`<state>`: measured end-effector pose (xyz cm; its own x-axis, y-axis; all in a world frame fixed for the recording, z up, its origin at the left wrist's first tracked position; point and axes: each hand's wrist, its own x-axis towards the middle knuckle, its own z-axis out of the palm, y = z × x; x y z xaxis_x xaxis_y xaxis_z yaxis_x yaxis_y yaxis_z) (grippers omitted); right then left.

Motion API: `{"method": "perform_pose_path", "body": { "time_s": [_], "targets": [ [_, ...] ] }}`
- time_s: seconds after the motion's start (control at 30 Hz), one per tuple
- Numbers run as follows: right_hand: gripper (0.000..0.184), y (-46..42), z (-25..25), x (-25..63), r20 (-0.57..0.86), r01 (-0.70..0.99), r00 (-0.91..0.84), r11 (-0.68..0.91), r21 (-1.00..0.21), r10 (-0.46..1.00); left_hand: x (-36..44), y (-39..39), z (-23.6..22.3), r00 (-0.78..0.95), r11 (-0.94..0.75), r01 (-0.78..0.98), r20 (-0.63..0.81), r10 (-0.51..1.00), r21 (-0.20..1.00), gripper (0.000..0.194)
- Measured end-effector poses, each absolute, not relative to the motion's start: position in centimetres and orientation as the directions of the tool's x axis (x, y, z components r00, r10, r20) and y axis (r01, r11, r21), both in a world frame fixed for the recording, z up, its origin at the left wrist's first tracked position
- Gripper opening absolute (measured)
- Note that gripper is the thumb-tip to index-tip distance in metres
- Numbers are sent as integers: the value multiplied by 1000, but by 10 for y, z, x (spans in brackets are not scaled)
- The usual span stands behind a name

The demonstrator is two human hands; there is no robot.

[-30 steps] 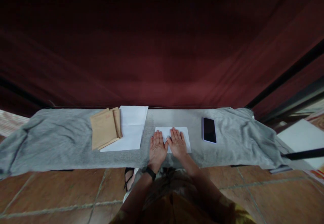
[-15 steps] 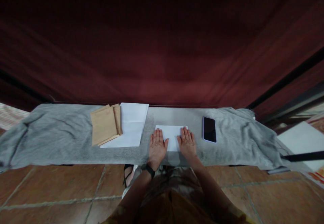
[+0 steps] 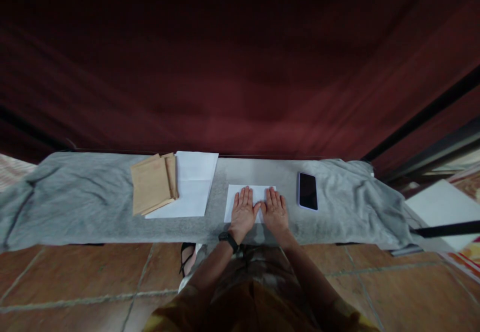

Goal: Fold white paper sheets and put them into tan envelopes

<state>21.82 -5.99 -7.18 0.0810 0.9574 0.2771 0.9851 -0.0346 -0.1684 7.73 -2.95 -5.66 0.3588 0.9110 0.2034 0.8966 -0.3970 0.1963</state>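
Note:
A white sheet of paper [image 3: 229, 208], which looks folded, lies flat on the grey cloth in front of me. My left hand [image 3: 243, 212] rests palm down on its middle, fingers stretched out. My right hand [image 3: 275, 211] lies flat over the sheet's right side, fingers also straight. The two thumbs nearly meet between the hands. Neither hand grips anything. Much of the paper is covered by the hands. On my left wrist is a dark watch [image 3: 228, 240].
Left of the hands lie creased white sheets [image 3: 195, 187] with several brown envelopes [image 3: 150, 186] partly on top. A phone [image 3: 308, 192] with a dark screen lies to the right. Grey cloth [image 3: 90, 197] covers the narrow surface, and a dark red curtain [image 3: 232, 92] hangs behind it.
My left hand has slid right across the paper, from its left edge to its middle, uncovering the left side. My right hand stays flat in nearly the same place.

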Motion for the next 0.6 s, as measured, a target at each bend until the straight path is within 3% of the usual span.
{"method": "perform_pose_path", "body": {
  "time_s": [0.3, 0.6],
  "targets": [
    [58, -61, -74, 220, 274, 986, 59, -13, -167, 960, 43, -37, -58, 357, -388, 904, 181, 916, 179, 69],
    [58, -61, -80, 222, 331, 987, 50, 5, -162, 942, 30, -52, -51, 445, -469, 871, 166, 880, 149, 58]
  ]
}}
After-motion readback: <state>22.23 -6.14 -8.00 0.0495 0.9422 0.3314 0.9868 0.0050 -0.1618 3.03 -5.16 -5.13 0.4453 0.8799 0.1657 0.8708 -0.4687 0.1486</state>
